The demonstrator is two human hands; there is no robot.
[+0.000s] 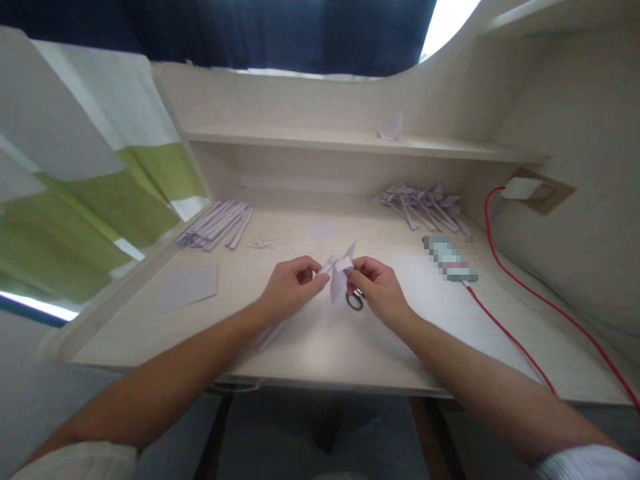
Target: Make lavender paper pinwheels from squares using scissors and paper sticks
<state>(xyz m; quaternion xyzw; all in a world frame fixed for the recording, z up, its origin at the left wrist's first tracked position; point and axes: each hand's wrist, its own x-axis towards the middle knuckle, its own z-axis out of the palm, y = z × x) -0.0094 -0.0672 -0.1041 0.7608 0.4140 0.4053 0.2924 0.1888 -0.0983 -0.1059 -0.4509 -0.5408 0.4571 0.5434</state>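
1. Left hand [291,285]: fingers drawn narrow, thumb and forefinger pinching a rolled paper stick [327,266]; the remaining fingers are curled
2. Right hand [379,288]: fingers holding the edge of a folded paper piece [341,272] with pointed blades; the exact grip behind the paper cannot be told
3. Position: both held papers are over the middle of the counter [310,357], the stick's upper end close against the folded piece; whether they are joined cannot be told
4. Scissors [355,301]: just beside the right hand, partly hidden, a dark handle loop showing
5. Left side of the counter: a bundle of rolled paper sticks [219,223], a small heap of pale pieces [261,243] to its right, and a flat paper sheet [190,287] nearer the front
6. Far right of the counter: a pile of paper sticks with pointed, folded ends [423,205]; nearer, a phone [450,259], its screen blurred, with a red cable [510,333] attached
7. Shelf [300,138]: bears one folded paper [391,127]
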